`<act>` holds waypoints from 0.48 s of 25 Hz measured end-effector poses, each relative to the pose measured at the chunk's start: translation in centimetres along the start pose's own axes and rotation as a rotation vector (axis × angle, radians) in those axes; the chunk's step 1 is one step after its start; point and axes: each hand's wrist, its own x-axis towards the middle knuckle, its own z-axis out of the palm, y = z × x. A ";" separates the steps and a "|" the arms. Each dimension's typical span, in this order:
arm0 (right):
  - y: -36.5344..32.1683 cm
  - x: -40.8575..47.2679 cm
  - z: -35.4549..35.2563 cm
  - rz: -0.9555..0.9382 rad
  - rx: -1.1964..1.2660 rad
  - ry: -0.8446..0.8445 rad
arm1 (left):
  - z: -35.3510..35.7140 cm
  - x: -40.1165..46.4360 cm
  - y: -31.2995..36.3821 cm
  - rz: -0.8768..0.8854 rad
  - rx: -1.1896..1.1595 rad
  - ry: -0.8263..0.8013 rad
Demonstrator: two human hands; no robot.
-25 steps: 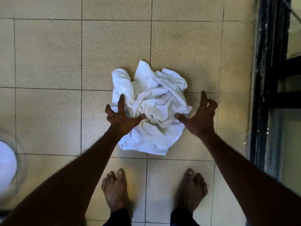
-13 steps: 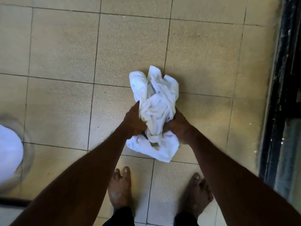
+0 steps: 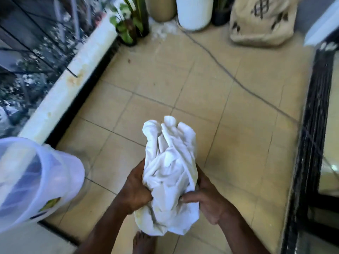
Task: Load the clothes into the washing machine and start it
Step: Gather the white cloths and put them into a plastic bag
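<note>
Head view: a crumpled white cloth bundle point(image 3: 169, 178) sits low of centre, at about 6 o'clock, lifted clear of the beige tiled floor point(image 3: 211, 99) and held between both hands; the left hand point(image 3: 136, 189) clasps its left flank with fingers curled into the folds, and the right hand point(image 3: 207, 200) clasps its right flank, thumb laid across the front of the fabric; both hands are closed on the cloth, pressing it from either side; the top of the bundle rises in loose peaks toward 12 o'clock, and its lower end hangs below the wrists with a faint yellowish stain near the bottom left; a bare foot point(image 3: 143, 242) shows on the tiles beneath the bundle at 6 o'clock. At 8 o'clock a translucent white plastic bucket point(image 3: 36, 182) lies blurred near the edge of the frame, well apart from the cloth; a low white parapet with a black base strip point(image 3: 73, 83) runs from 8 o'clock up to 11 o'clock; at 12 o'clock stand a dark pot with a green leafy plant point(image 3: 128, 28), a tan cylindrical pot point(image 3: 161, 8) and a white ribbed cylindrical pot point(image 3: 194, 13); a burlap sack with dark markings point(image 3: 260, 22) slumps at 1 o'clock; a thin dark cable point(image 3: 229, 74) crosses the floor from the pots toward 3 o'clock; a black-framed glass door point(image 3: 311, 143) fills the 3 o'clock side.
</note>
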 end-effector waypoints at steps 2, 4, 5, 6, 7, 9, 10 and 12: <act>-6.4 -1.9 2.9 -0.050 -0.075 -0.075 | -2.4 -2.7 5.3 0.019 -0.035 0.107; -13.1 -3.9 6.6 -0.125 -0.199 -0.129 | -5.5 -5.8 10.8 0.038 -0.085 0.218; -16.2 -5.1 8.5 -0.159 -0.264 -0.133 | -6.9 -7.4 13.2 0.057 -0.097 0.267; -19.0 -6.3 10.5 -0.181 -0.324 -0.144 | -8.3 -9.3 15.5 0.079 -0.097 0.317; -21.7 -7.5 12.6 -0.204 -0.379 -0.165 | -9.8 -11.1 17.7 0.101 -0.084 0.362; -26.0 -9.9 16.8 -0.225 -0.454 -0.176 | -13.0 -14.6 20.7 0.114 -0.047 0.453; -27.5 -10.6 18.6 -0.245 -0.483 -0.157 | -14.3 -16.2 21.9 0.129 -0.035 0.489; -30.3 -11.9 22.2 -0.330 -0.570 -0.128 | -17.0 -18.9 23.7 0.177 -0.013 0.554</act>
